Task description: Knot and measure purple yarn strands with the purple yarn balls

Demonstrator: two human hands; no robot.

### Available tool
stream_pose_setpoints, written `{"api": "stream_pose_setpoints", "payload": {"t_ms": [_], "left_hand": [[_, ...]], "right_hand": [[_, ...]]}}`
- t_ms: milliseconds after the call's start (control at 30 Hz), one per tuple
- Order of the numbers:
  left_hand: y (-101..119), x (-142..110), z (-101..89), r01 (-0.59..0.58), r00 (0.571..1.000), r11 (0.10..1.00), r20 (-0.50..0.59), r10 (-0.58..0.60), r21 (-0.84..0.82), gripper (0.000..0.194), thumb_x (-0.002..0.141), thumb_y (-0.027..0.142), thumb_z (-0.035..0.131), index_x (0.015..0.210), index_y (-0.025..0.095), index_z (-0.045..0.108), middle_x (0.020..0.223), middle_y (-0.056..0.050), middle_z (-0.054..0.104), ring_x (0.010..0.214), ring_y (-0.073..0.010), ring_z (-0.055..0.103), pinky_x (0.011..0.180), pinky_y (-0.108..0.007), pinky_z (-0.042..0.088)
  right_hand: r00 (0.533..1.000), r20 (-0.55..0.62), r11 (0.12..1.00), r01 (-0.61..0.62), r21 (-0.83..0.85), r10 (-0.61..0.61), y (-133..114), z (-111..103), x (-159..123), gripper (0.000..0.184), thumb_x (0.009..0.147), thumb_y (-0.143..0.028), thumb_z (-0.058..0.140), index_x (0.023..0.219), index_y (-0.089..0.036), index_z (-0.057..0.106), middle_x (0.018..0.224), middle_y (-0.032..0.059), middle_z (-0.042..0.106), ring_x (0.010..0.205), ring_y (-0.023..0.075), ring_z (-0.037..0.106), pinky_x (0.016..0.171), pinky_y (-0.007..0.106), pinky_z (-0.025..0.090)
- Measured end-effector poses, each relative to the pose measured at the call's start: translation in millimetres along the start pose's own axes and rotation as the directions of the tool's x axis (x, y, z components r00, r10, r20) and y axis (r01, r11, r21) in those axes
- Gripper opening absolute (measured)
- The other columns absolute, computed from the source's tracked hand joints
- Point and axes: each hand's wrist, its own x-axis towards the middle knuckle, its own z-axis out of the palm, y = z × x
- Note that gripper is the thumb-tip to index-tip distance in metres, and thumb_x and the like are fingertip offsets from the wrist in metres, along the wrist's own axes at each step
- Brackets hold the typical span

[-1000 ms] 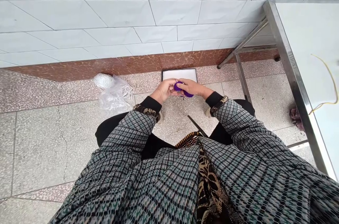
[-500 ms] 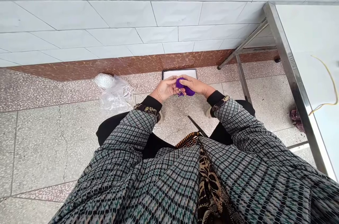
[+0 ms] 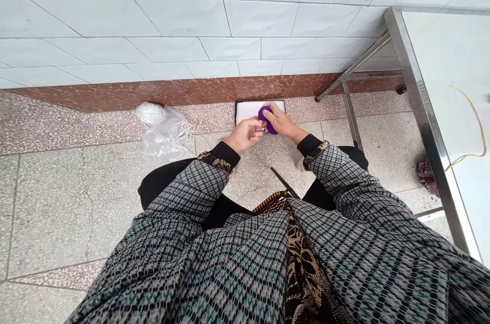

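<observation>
I sit over a speckled tile floor with both arms in checked sleeves stretched forward. My right hand (image 3: 282,122) is closed round a small purple woolly piece (image 3: 265,119). My left hand (image 3: 246,133) is pinched at the piece's lower left edge, fingertips touching it; what lies in the pinch is too small to make out. Both hands hover above a white flat box with a dark rim (image 3: 248,108) lying on the floor by the wall.
A clear plastic bag with a ball of white thread (image 3: 151,114) lies on the floor to the left. A steel-framed table (image 3: 423,99) stands at the right with a yellow thread (image 3: 478,120) on its top. A dark rod (image 3: 283,182) lies between my feet.
Both hands with the purple piece have moved a little forward, toward the wall and over the white box. The right hand has turned the piece upward.
</observation>
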Motion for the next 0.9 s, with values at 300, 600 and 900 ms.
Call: {"api": "stream_pose_setpoints", "payload": {"t_ms": [300, 600, 900], "left_hand": [[-7.4, 5.6, -7.2, -0.159, 0.987, 0.979, 0.0, 0.16, 0.13, 0.032, 0.061, 0.006, 0.066, 0.087, 0.02, 0.055, 0.06, 0.007, 0.058, 0.039, -0.0036, 0.038, 0.039, -0.014, 0.016], [-7.9, 2.0, -1.7, -0.306, 0.945, 0.943, -0.082, 0.318, 0.13, 0.02, 0.081, 0.01, 0.069, 0.091, 0.021, 0.056, 0.056, 0.011, 0.048, 0.038, -0.0036, 0.041, 0.038, -0.016, 0.019], [3.6, 10.6, -11.1, -0.27, 0.959, 0.963, -0.086, 0.27, 0.008, 0.024, 0.08, 0.007, 0.075, 0.085, 0.02, 0.055, 0.059, 0.008, 0.053, 0.039, -0.0034, 0.043, 0.039, -0.016, 0.024]], "right_hand": [[0.954, 0.229, 0.944, -0.244, 0.222, 0.193, -20.5, -3.0, -7.1, 0.007, 0.117, -0.026, 0.039, 0.114, -0.022, 0.043, 0.067, -0.0067, 0.052, 0.048, 0.014, 0.056, 0.045, 0.02, 0.045], [0.924, 0.353, 0.884, -0.285, 0.371, 0.15, -15.0, -11.4, -9.3, 0.016, 0.118, -0.033, 0.048, 0.109, -0.021, 0.044, 0.069, -0.006, 0.054, 0.05, 0.0125, 0.058, 0.044, 0.019, 0.048], [0.91, 0.413, 0.896, -0.217, 0.387, 0.042, -4.7, -10.5, -6.2, 0.035, 0.114, -0.047, 0.065, 0.126, -0.02, 0.046, 0.073, -0.0071, 0.057, 0.056, 0.0126, 0.062, 0.053, 0.022, 0.055]]}}
